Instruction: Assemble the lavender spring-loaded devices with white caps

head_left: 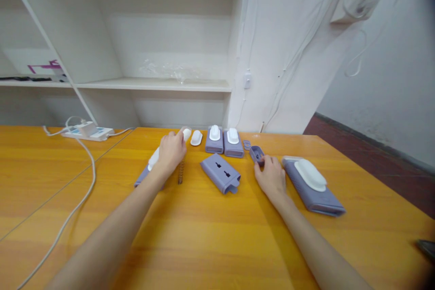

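Note:
My left hand (172,152) is closed at its fingertips on a white rounded cap (186,134), partly hidden by the fingers. Beneath that wrist lies a purple case with a white top (153,159), mostly covered by the arm. Just right of it is a coil spring (181,173). My right hand (272,176) pinches the near edge of a small purple oval cup (257,155). Between the hands rests a purple flat housing (220,173) with two cross-shaped slots and an open end. Another white cap (196,138) lies by the left fingertips.
Two purple cases with white knobs, a left one (214,140) and a right one (233,142), stand at the back beside small purple rings (247,145). A larger purple case (314,186) lies right of my right hand. A power strip (89,132) and white cable (92,176) are left.

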`<state>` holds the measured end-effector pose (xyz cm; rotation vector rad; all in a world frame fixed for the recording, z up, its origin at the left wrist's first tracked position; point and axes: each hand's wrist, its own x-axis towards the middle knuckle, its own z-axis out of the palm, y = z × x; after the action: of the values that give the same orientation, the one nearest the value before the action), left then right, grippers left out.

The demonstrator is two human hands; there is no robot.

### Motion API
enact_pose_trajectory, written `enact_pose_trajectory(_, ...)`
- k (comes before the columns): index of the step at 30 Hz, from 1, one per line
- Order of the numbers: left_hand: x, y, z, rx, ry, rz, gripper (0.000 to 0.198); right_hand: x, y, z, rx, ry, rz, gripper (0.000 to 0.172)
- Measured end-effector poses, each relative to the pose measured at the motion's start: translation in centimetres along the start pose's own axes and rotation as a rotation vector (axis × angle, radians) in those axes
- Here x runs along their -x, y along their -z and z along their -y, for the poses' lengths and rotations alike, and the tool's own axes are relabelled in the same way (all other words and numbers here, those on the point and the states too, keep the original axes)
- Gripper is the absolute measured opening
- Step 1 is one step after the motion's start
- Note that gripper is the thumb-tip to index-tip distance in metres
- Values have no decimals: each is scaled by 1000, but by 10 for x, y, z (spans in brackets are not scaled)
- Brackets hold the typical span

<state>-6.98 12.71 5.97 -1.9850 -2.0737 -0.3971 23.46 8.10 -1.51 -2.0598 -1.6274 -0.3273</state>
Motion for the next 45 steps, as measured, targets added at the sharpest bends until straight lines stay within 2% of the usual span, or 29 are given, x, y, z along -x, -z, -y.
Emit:
enact_pose_trajectory(3,40,11,-7,-39,-151,-19,31,1,1,2,6,4,-61,15)
enact_pose_trajectory(6,73,15,-18,-64,-182,34,30,4,3,4,26,41,-145,20)
enact_pose_trajectory(9,89,16,-23,-88,-188,95,28,7,6,5,51,75,-198,26)
enact_pose_trajectory(12,92,18,-22,-124,-182,117,27,8,6,4,74,48,-214,22)
enact_pose_trajectory(18,78,22,-18,-148,-178,102,27,-2,9,2,195,-28,-250,17)
enact_pose_trajectory(23,44,15,-24,-70,-120,132,37,-13,21,1,344,61,-252,26)
enact_pose_trajectory(26,15,3,-30,-44,-90,163,37,-21,22,4,328,237,-171,25)
enact_pose_trajectory(30,-18,-18,-38,-25,-95,211,41,-31,5,14,167,502,44,34)
enact_pose_trajectory(33,-32,-34,-42,-10,-136,292,47,-36,-14,19,76,513,163,46)
enact_pose_trajectory(35,-36,-40,-44,-10,-138,324,47,-38,-23,19,50,472,224,50)
enact_pose_trajectory(38,-32,-43,-46,-16,-126,307,43,-39,-29,16,36,435,261,49)
enact_pose_trajectory(45,-7,-34,-52,-18,-140,180,34,-26,-13,16,44,392,230,42)
